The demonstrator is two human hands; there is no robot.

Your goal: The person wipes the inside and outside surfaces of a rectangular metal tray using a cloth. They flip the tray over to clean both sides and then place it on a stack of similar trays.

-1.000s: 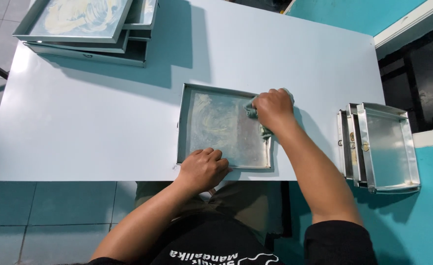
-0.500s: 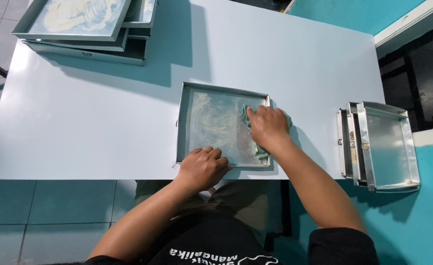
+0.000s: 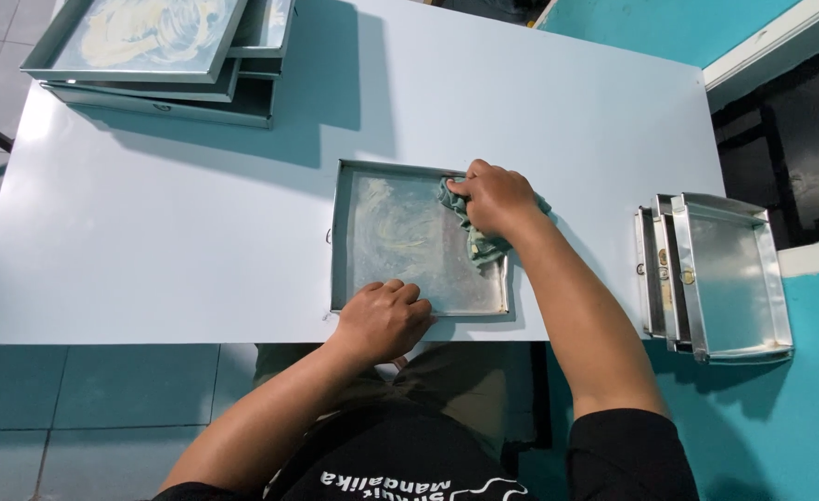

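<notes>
the right hand (image 3: 491, 197) is clenched around a green cloth (image 3: 476, 239) and presses it into the far right corner of a metal tray (image 3: 400, 243), which lies flat near the front edge of the white counter (image 3: 178, 232). pale smears cover the tray's floor. the left hand (image 3: 383, 320) is curled over the tray's near rim, fingers gripping the edge. a stack of trays (image 3: 164, 56) sits at the counter's far left corner, the top one smeared with a yellowish film. more trays (image 3: 720, 274) stand just off the counter's right end, well apart from the hands
</notes>
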